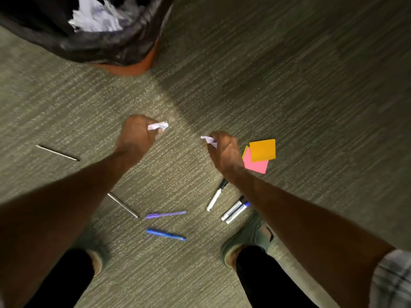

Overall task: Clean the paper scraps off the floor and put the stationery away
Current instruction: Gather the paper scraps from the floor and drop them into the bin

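One crumpled paper scrap (158, 126) is pinched in the left hand (135, 135), a second scrap (209, 140) is clenched in the right hand (224, 152); fingers of both are closed on paper, both held above the carpet floor (289, 85). The lined bin (93, 45), already holding white paper, lies ahead and to the left, so the left hand is judged nearer to it. Pens (165, 214), markers (234, 211) and sticky notes (262, 150) are left lying on the floor near the feet
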`<state>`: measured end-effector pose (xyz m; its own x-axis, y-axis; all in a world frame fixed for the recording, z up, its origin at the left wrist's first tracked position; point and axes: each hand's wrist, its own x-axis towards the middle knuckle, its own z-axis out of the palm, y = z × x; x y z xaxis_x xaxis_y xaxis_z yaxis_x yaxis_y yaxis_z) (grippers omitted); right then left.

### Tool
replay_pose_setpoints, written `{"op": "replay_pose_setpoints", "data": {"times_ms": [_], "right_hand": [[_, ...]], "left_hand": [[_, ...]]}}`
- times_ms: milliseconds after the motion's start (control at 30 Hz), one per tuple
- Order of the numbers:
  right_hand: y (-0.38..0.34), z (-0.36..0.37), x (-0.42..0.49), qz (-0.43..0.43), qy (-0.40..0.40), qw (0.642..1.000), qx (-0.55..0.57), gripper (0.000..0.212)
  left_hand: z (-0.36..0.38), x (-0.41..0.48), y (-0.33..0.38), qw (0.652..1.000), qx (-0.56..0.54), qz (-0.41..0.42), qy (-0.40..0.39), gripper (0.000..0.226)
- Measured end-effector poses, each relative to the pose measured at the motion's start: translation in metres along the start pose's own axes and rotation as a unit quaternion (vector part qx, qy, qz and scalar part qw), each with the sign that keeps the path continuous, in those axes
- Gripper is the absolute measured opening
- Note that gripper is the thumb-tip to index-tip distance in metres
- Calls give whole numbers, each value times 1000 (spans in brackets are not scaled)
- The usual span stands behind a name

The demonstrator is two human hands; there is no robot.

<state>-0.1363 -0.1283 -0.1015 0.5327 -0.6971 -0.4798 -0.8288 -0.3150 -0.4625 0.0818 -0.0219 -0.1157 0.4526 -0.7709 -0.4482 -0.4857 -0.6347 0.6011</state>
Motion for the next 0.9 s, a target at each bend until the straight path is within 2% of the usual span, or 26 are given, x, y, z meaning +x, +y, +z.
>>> {"op": "replay_pose_setpoints", "data": {"times_ms": [200, 300, 367, 467, 533, 600, 667, 733, 833, 867, 900], "right_hand": [[-85, -86, -5, 51, 18, 996, 66, 31], [-147, -130, 2, 79, 9, 992, 94, 33], [-190, -158, 5, 83, 24, 988, 132, 28], [-243, -191, 8, 82, 45, 975, 202, 18], [-272, -205, 14, 96, 40, 966, 237, 24], [-298, -214, 22, 116, 35, 955, 269, 29], [-320, -220, 32, 130, 41, 943, 303, 39], [-336, -223, 38, 142, 33, 934, 327, 53], [-356, -226, 40, 132, 4, 927, 352, 47], [-361, -228, 39, 127, -1, 924, 360, 41], [-365, -230, 37, 127, -4, 922, 367, 46]], "left_hand": [[-79, -41, 51, 996, -83, 19, 40, 24], [-135, -47, 90, 984, -158, -4, 80, 26], [-174, -47, 112, 979, -165, -10, 116, 30], [-225, -43, 132, 971, -170, -64, 155, 35], [-252, -35, 140, 961, -209, -109, 145, 34], [-274, -25, 145, 938, -293, -147, 114, 31], [-293, -15, 150, 895, -402, -176, 75, 31], [-308, -9, 152, 862, -464, -196, 59, 27], [-328, -5, 151, 823, -516, -223, 85, 28], [-335, -5, 151, 816, -520, -232, 96, 35], [-340, -4, 150, 812, -522, -240, 102, 43]]}}
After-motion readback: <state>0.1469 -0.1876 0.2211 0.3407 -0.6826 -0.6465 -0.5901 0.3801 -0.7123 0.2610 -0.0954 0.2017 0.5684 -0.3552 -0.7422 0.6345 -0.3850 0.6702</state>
